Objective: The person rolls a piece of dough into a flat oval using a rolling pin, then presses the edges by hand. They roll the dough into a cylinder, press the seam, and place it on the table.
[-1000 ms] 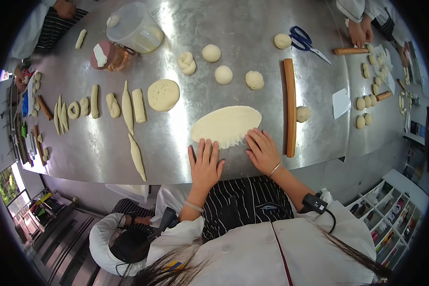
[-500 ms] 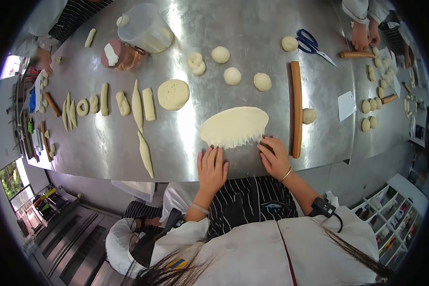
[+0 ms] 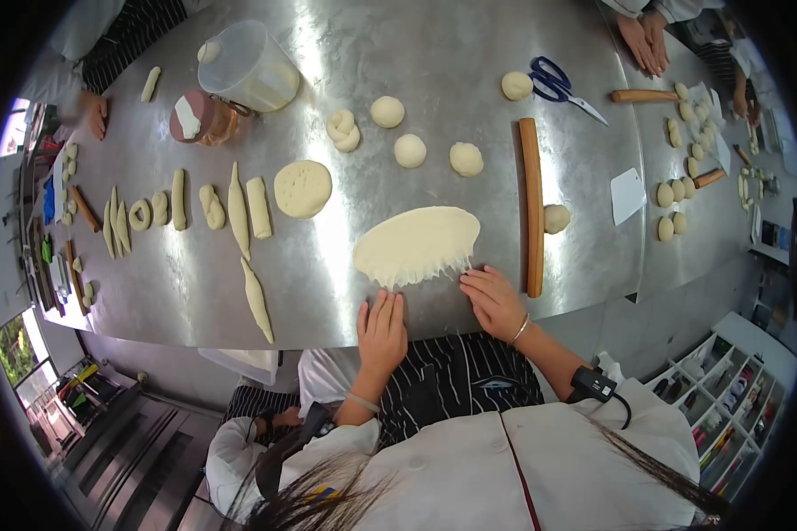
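A thin oval sheet of dough (image 3: 419, 241) lies flat on the steel table, its near edge stretched into ragged strands stuck to the surface. My left hand (image 3: 383, 332) rests flat just below the left part of that edge, fingers extended, fingertips close to the strands. At the lower right corner of the sheet, my right hand (image 3: 494, 303) lies with fingers outstretched and slightly bent, tips at the strands. Whether the fingertips press on dough is too small to tell. Neither hand grasps anything. A rolling pin (image 3: 530, 208) lies right of my right hand, beside a dough ball (image 3: 556, 219).
Beyond the sheet lie dough balls (image 3: 410, 150), a dough knot (image 3: 344, 131) and a flat dough round (image 3: 303, 188). Shaped dough pieces (image 3: 239, 212) line the left. Further off are a clear plastic pitcher (image 3: 252, 75), scissors (image 3: 553, 81), a white scraper (image 3: 628, 196) and co-workers' hands (image 3: 644, 42).
The view has shifted, moving the table's contents leftward. My hands stay by the sheet's near edge, the left fingers closer together. A co-worker's hands at upper right have come off a rolling pin.
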A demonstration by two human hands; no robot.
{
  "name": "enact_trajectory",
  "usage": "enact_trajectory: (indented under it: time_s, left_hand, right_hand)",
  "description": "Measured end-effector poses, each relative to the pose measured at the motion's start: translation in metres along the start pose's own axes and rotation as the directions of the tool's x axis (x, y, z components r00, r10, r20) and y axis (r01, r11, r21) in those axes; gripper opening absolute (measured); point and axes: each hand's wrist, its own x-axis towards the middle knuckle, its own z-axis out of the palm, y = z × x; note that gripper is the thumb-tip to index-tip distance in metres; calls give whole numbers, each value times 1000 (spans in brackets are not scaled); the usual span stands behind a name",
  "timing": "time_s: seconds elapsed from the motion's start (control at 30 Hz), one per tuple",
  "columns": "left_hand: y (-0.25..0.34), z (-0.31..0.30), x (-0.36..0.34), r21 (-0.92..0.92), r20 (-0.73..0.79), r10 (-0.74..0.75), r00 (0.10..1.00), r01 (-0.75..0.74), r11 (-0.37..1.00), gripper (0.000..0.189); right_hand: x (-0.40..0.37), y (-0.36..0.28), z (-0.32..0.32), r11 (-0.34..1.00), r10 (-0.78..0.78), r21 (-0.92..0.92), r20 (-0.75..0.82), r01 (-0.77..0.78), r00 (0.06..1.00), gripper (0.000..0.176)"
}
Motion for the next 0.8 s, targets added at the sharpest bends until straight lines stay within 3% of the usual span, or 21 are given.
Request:
enact_trajectory:
  time_s: [0.17, 0.5, 0.67, 0.8]
  left_hand:
    - [-4, -8, 21, -60, -48, -8, 999, 5, 998, 51]
    - [-11, 1, 21, -78, -40, -48, 998, 44, 996, 54]
    - [-5, -7, 17, -26, -10, -74, 997, 74, 997, 54]
    - [-4, -1, 16, 3, -59, -28, 998, 29, 1000, 55]
  right_hand:
    - [20, 10, -5, 998, 15, -57, -122, -22, 992, 39]
    - [9, 11, 0, 988, 56, -138, -71, -66, 996, 41]
    - [0, 10, -9, 998, 57, 14, -119, -56, 991, 41]
    - [20, 12, -13, 1000, 17, -10, -99, -18, 995, 41]
